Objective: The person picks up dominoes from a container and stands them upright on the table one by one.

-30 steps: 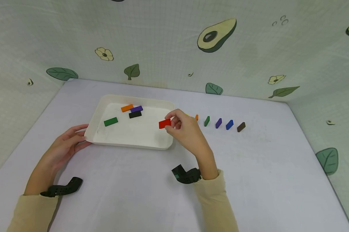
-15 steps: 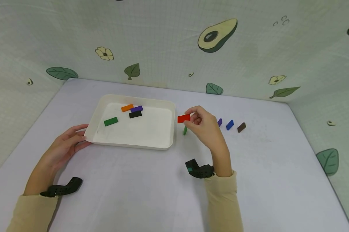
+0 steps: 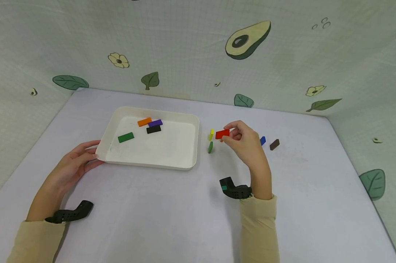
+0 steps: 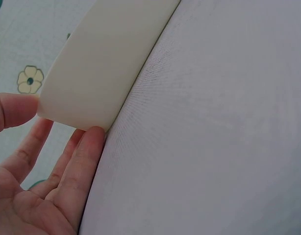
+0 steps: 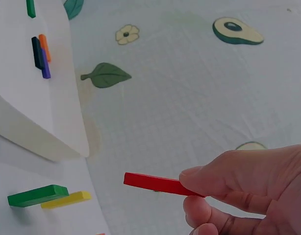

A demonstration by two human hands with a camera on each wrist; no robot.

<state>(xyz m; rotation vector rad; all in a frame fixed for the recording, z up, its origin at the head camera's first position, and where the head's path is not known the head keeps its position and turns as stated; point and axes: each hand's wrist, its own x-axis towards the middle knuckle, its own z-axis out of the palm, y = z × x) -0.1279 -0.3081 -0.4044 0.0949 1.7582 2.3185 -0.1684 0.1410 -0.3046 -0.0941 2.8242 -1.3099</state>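
My right hand (image 3: 245,142) pinches a red domino-like block (image 3: 222,134) between thumb and fingers, to the right of the tray. Close to it, a yellow block (image 3: 211,134) and a green block (image 3: 210,147) stand on the table; both also show in the right wrist view. A sliver of orange shows below the red block. My left hand (image 3: 74,164) holds the left end of the white tray (image 3: 148,166), its thumb and fingertips at the tray's end wall (image 4: 91,73) in the left wrist view.
Inside the tray lie an orange block (image 3: 144,122), a purple block (image 3: 155,123), a black block (image 3: 153,129) and a green block (image 3: 126,137). A blue block (image 3: 263,140) and a brown block (image 3: 274,144) stand beyond my right hand, which hides others. Patterned cloth (image 3: 185,47) surrounds the table.
My right hand has carried the red block rightward, from over the tray to above the standing blocks. The yellow and nearby green blocks have come into sight. My left hand has stayed put.
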